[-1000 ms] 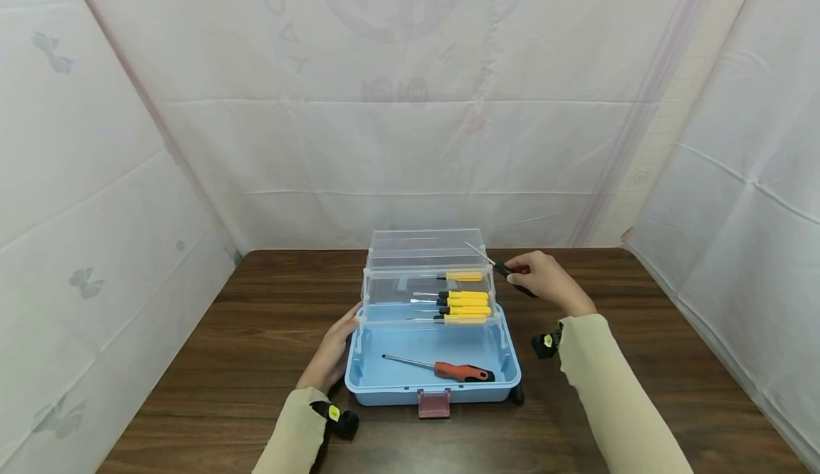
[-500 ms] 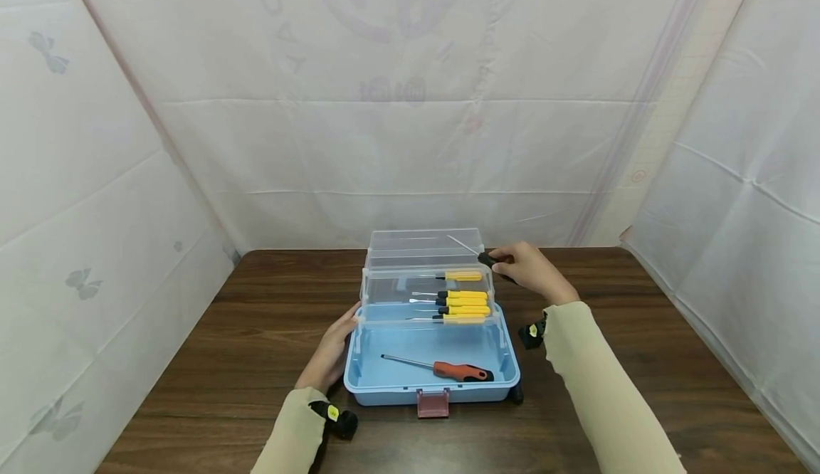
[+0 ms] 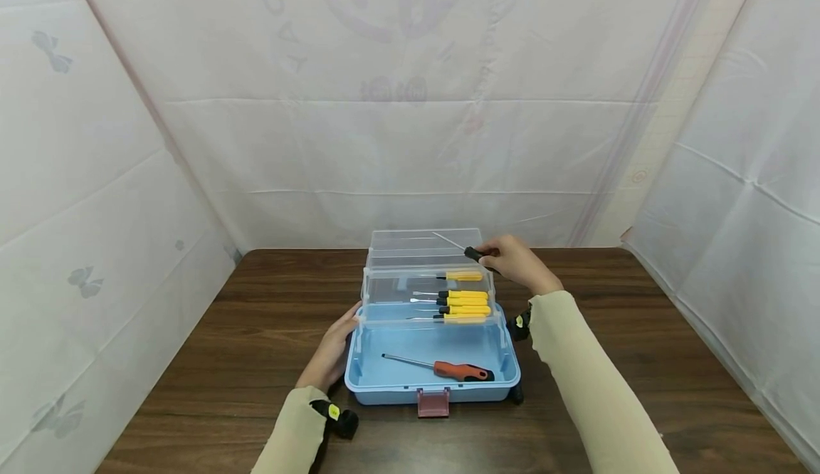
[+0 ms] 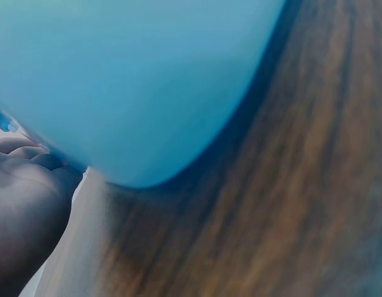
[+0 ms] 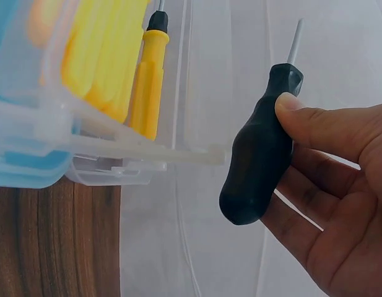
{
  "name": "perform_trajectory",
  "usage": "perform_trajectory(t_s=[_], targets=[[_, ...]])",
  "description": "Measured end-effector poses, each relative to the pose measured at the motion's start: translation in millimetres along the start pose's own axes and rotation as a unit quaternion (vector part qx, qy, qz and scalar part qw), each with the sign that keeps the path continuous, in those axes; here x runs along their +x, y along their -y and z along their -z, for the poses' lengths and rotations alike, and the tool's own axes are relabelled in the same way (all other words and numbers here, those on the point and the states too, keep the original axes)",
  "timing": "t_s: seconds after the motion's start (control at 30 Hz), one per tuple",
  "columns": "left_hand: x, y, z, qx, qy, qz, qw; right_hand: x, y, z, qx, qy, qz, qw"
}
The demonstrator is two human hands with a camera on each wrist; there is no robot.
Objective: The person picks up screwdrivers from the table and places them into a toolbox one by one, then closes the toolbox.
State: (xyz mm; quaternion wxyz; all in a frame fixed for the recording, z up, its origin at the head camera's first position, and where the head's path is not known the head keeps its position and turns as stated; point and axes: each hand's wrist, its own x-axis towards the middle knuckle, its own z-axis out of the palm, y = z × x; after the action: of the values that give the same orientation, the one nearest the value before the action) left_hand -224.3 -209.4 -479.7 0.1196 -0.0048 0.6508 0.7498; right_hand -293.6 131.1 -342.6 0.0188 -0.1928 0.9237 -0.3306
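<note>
My right hand (image 3: 515, 262) pinches a black-handled screwdriver (image 5: 259, 148) between thumb and fingers, its thin shaft pointing up and left. It is held above the right end of the clear tiered trays (image 3: 391, 285) of a light-blue toolbox (image 3: 378, 396). Several yellow-handled screwdrivers (image 3: 466, 303) lie in those trays, shafts to the left. Down in the blue base rests an orange-and-black screwdriver (image 3: 456, 371). My left hand (image 3: 333, 342) rests along the toolbox's left side, and the left wrist view has its palm beside the blue wall (image 4: 135, 93).
A dark wood table (image 3: 256, 360) bears the toolbox, whose reddish latch (image 3: 433, 404) hangs at the front. A black object (image 3: 516, 393) sits by its front right corner. White sheeting (image 3: 410, 146) rises behind the table and along both sides.
My right hand has carried the black-handled screwdriver left and slightly upward in the view, over the rear clear tray. The left hand and toolbox have stayed in place.
</note>
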Motion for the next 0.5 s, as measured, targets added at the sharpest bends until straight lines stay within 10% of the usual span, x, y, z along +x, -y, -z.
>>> perform_trajectory(t_s=[0.5], targets=[[-0.2, -1.0, -0.9, 0.003, -0.001, 0.004, 1.0000, 16.7, 12.6, -3.7, -0.011, 0.012, 0.014, 0.9998]])
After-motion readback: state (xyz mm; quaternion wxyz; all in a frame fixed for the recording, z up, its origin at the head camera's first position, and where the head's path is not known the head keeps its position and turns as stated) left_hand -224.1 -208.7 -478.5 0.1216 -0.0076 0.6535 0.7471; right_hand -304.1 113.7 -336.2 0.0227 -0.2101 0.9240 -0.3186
